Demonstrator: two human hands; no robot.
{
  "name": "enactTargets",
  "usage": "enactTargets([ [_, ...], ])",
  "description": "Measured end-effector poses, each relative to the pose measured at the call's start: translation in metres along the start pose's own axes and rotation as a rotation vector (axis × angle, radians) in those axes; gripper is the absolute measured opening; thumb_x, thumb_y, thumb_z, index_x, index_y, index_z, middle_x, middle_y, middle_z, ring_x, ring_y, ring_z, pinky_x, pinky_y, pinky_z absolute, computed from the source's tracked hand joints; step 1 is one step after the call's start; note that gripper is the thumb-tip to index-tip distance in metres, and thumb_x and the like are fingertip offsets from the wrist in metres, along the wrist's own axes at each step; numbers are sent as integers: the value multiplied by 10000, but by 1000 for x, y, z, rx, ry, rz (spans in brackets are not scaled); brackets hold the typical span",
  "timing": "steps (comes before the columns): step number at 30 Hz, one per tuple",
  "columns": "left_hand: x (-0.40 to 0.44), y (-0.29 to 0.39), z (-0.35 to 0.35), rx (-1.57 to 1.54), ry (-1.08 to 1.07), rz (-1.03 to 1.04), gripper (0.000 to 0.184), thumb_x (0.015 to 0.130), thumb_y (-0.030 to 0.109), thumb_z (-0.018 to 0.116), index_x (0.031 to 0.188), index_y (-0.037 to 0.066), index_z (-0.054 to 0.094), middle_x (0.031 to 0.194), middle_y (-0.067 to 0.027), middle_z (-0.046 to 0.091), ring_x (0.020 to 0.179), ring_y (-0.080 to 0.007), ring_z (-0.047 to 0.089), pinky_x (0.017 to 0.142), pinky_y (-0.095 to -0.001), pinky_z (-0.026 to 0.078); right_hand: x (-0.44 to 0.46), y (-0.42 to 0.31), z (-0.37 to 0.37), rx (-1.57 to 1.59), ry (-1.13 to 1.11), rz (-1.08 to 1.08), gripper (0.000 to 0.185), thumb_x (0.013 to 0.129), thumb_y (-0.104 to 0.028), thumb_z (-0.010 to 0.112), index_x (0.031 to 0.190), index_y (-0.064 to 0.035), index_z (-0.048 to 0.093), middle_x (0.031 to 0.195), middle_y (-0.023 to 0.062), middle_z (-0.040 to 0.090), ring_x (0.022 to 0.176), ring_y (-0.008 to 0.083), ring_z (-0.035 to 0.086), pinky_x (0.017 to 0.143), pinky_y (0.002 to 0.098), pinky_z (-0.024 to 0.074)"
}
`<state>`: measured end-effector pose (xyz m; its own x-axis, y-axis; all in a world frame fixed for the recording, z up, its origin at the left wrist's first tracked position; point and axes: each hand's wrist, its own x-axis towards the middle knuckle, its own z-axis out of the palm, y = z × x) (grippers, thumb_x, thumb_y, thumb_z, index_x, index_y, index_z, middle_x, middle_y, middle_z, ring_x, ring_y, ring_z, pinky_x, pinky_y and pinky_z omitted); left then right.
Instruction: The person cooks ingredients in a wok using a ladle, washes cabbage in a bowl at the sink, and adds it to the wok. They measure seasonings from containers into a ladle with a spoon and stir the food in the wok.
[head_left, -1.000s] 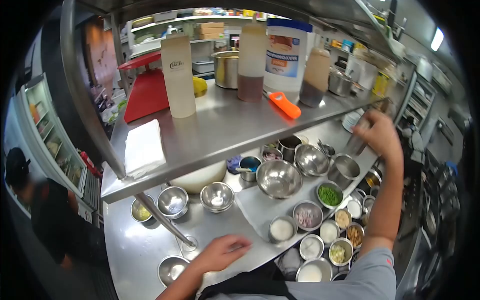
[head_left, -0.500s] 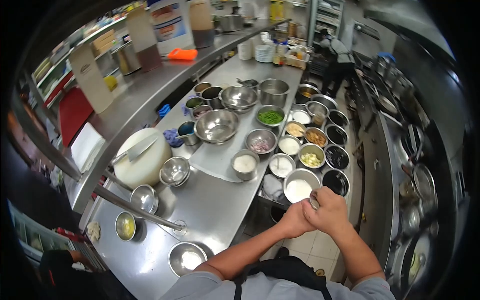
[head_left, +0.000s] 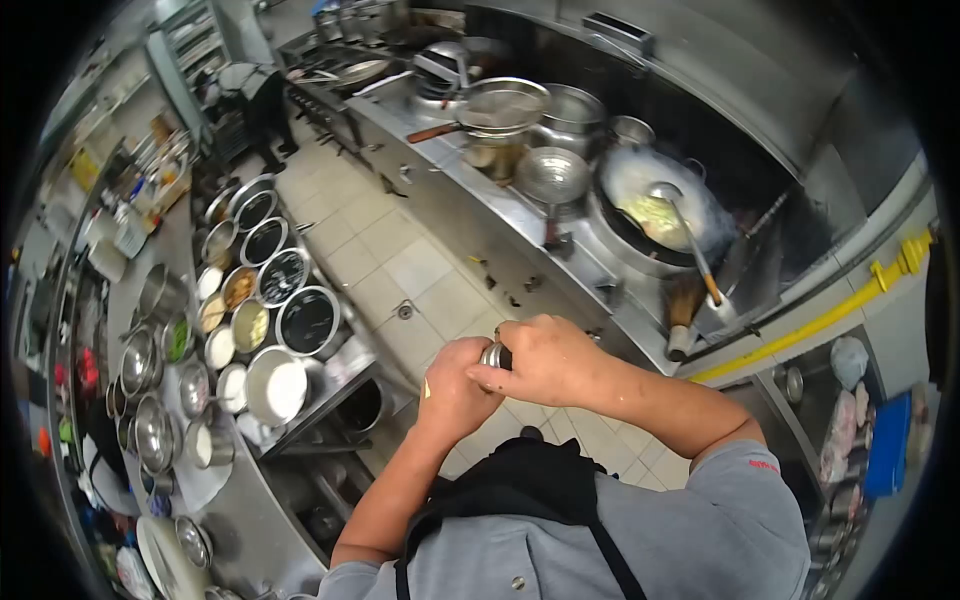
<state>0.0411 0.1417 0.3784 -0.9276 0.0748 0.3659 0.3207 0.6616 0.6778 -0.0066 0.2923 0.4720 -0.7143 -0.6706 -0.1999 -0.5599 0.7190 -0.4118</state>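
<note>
Both my hands meet in front of my chest around a small metal-topped container [head_left: 495, 356]. My right hand [head_left: 545, 360] wraps over its top, fingers closed. My left hand [head_left: 458, 388] is closed round its other side, and most of the container is hidden between them. A pale scrap sticks to the back of my left hand. Ahead to the right, a steaming wok [head_left: 650, 250] holds pale food in liquid, with a long-handled ladle [head_left: 688, 235] in it. Beside it lies a perforated strainer [head_left: 552, 176].
At left, a steel counter [head_left: 245, 510] bears metal bowls; pots of white, brown and dark contents [head_left: 308, 320] stand along its edge. A wire sieve [head_left: 503, 105] rests on the stove. Another person [head_left: 255, 100] bends at the far end of the tiled aisle [head_left: 420, 265].
My right hand has come back from the far counter with the small container and joined my left hand. The view has swung right, from the shelf and counter to the stove.
</note>
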Motion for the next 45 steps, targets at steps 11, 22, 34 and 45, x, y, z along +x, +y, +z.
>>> enactTargets([
  [11,92,50,107,-544,-450,-121,466,603,110,734,1035,30,580,920,-103,637,880,-179,619,782,-311,491,-88,130,-79,-6,367,-420,475,703,-118,756,1123,-63,542,1093,110,574,966,297,605,822,368,511],
  [22,186,24,140,-746,-428,358,415,575,77,790,951,73,614,1322,-182,446,1160,-327,509,929,-392,437,-23,203,-52,952,604,379,353,808,-110,733,1048,-3,498,990,78,573,858,131,610,703,251,516],
  [34,265,-21,196,-510,-475,389,479,570,143,805,987,19,604,1186,-230,491,1133,-410,490,928,-431,449,35,228,-66,-154,458,364,155,680,-232,745,772,-110,722,1371,143,457,1302,413,352,1069,549,262],
  [45,392,-39,301,-565,-538,322,463,577,114,699,1009,-7,581,1098,-216,542,1058,-381,512,926,-394,434,95,395,-108,302,720,611,91,764,-98,676,815,-50,733,1169,183,616,1119,293,566,1062,407,329],
])
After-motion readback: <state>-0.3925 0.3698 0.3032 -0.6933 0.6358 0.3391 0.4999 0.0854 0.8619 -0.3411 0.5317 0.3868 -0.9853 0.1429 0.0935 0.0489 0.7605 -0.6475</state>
